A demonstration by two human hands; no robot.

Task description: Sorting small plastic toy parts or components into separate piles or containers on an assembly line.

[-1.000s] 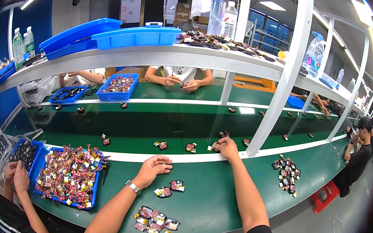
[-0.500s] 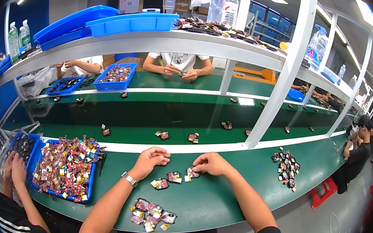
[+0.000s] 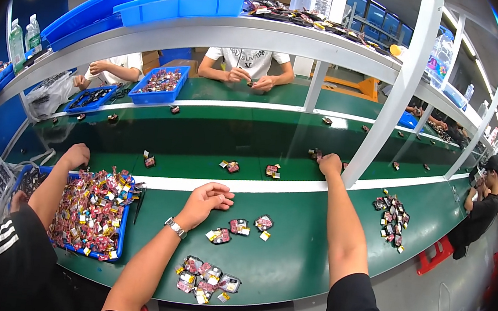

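Over the green bench my left hand (image 3: pixel 208 202), with a metal-band watch (image 3: pixel 176 228) at its wrist, is open and empty, its fingers loosely curved. My right hand (image 3: pixel 330 165) reaches across the white rail to the belt, fingers closed at the edge of a small electronic module (image 3: pixel 314 154); its fingertips are partly hidden. To the right of my left hand lie a module with a pinkish board (image 3: pixel 264 222), another module (image 3: pixel 239 226) and a third one (image 3: pixel 218 235). A cluster of several similar modules (image 3: pixel 207 278) sits closer to me.
A blue tray (image 3: pixel 122 245) heaped with small boards stands left, black tweezers (image 3: pixel 140 199) beside it. A co-worker's arm (image 3: pixel 56 186) reaches over it. More modules (image 3: pixel 391 220) are piled right. Others lie along the belt (image 3: pixel 197 177). A white post (image 3: pixel 384 103) rises beside my right hand.
My right hand has let go of the module near my left hand and moved forward and right, over the rail. The co-worker's arm at left has reached forward. The view has tilted slightly.
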